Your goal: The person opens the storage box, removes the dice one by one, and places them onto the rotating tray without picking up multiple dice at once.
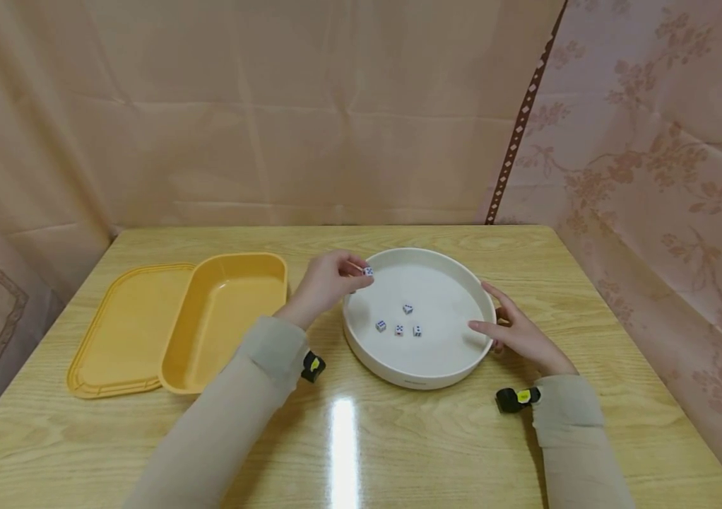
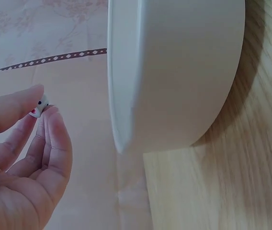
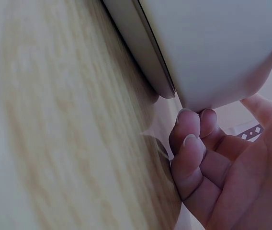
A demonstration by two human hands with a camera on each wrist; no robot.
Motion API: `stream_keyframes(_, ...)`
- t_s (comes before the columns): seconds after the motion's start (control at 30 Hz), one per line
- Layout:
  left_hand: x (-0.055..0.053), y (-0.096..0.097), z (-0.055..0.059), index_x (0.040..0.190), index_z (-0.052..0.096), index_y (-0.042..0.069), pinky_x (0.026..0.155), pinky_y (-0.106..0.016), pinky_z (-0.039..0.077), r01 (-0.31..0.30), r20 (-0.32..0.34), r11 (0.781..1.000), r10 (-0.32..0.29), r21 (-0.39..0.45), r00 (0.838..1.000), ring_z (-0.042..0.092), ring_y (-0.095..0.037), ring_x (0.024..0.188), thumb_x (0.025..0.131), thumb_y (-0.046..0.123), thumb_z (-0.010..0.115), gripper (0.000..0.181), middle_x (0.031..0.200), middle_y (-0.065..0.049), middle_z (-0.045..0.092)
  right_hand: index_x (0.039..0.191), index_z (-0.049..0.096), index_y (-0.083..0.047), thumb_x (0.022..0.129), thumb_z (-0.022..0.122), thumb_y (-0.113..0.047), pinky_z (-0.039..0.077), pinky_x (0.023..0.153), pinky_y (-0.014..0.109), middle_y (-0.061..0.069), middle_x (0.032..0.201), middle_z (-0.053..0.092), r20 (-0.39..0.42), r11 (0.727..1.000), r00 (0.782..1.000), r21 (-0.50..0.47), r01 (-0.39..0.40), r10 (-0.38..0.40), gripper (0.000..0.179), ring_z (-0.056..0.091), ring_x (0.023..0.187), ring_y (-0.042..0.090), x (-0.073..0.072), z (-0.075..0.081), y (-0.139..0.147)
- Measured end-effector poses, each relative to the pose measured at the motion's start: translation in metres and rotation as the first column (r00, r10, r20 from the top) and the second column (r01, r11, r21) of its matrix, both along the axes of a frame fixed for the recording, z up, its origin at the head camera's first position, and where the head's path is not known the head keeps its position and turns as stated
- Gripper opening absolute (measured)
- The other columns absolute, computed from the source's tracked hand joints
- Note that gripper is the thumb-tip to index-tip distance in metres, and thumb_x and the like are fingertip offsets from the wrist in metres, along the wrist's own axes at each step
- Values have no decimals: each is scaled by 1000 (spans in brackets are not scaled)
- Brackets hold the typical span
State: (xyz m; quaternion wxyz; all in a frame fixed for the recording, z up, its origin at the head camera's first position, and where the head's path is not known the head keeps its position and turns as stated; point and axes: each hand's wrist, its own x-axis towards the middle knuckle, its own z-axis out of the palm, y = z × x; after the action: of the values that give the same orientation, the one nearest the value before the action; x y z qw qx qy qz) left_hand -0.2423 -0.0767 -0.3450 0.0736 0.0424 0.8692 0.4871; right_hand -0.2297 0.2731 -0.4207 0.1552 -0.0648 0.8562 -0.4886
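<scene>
Between thumb and fingertips, my left hand (image 1: 328,283) pinches a small white die (image 1: 369,271) with dark pips. It is held up over the left rim of a round white tray (image 1: 440,283). In the left wrist view a red pip also shows on this die (image 2: 40,106). Several more dice (image 1: 399,330) lie on the tray floor, left of its middle and toward the front. My right hand (image 1: 523,334) holds the tray's right side, thumb over the rim and the other fingers outside. Curled fingertips (image 3: 187,122) sit against the outer wall in the right wrist view.
To the left stands a yellow rectangular box (image 1: 224,311), open at the top. Its matching yellow lid (image 1: 122,332) lies flat beside it, partly under the box's edge. The wooden table (image 1: 424,438) meets curtains (image 1: 310,127) at the back and a patterned cloth (image 1: 672,177) on the right.
</scene>
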Motion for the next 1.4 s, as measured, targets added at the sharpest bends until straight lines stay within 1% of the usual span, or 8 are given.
stream_keyframes(0.17, -4, 8, -7, 113, 67, 8, 85, -40, 57, 26, 29, 997, -28, 66, 999, 67, -25, 88, 89, 18, 74, 27, 102, -10, 70, 160, 5, -28, 95, 67, -31, 52, 62, 30, 20, 107, 51, 2, 1000, 1000, 2, -2, 2, 90, 52, 67, 16, 0, -1, 0)
stream_keyframes(0.4, -8, 18, -20, 111, 68, 8, 77, -33, 57, 32, 41, 997, -35, 70, 999, 69, -24, 83, 89, 16, 75, 25, 98, -10, 72, 160, 5, -29, 95, 67, -33, 51, 63, 29, 20, 107, 51, 5, 1000, 1000, 0, -3, 3, 89, 52, 68, 16, -1, -2, 0)
stream_keyframes(0.53, -8, 23, -28, 111, 68, 8, 81, -36, 58, 32, 62, 995, -37, 90, 997, 70, -25, 84, 89, 16, 75, 24, 98, -11, 72, 160, 5, -29, 95, 67, -33, 52, 63, 29, 20, 106, 50, 7, 1000, 1000, -4, -2, 2, 89, 52, 68, 16, -1, -2, 1)
stream_keyframes(0.67, -7, 29, -33, 110, 67, 9, 79, -34, 58, 20, 95, 995, -30, 102, 995, 69, -24, 85, 89, 16, 75, 23, 98, -9, 71, 160, 5, -28, 96, 66, -31, 51, 63, 29, 20, 106, 50, 4, 1000, 1000, -10, -6, 6, 89, 52, 68, 16, -1, -2, 1)
stream_keyframes(0.77, -6, 32, -35, 110, 68, 10, 76, -30, 57, 13, 115, 995, -25, 102, 993, 69, -24, 85, 89, 17, 75, 23, 97, -8, 70, 160, 5, -29, 95, 66, -31, 51, 63, 29, 20, 107, 50, 13, 1000, 1000, -16, -4, 4, 89, 51, 69, 16, 0, -2, 0)
stream_keyframes(0.87, -6, 35, -36, 111, 68, 10, 73, -27, 56, 17, 117, 996, -28, 91, 993, 69, -23, 84, 89, 18, 75, 23, 96, -7, 70, 160, 5, -30, 95, 67, -32, 51, 63, 29, 21, 107, 49, 18, 1000, 1000, -19, 1, -1, 89, 51, 68, 16, 0, -2, 1)
stream_keyframes(1.13, -7, 41, -36, 111, 66, 13, 72, -28, 55, 26, 151, 998, -35, 58, 988, 66, -21, 84, 91, 19, 73, 23, 98, -5, 67, 160, 5, -30, 96, 66, -32, 50, 63, 28, 21, 108, 49, 11, 1000, 1000, -6, 5, -5, 89, 51, 69, 16, 0, -2, 2)
stream_keyframes(1.4, -5, 44, -39, 109, 67, 13, 68, -27, 55, 30, 136, 1000, -30, 2, 990, 64, -18, 80, 91, 20, 73, 21, 96, -5, 67, 160, 4, -32, 96, 66, -34, 51, 64, 29, 22, 110, 48, 28, 1000, 1000, -8, 6, -5, 89, 52, 71, 17, 1, 0, 1)
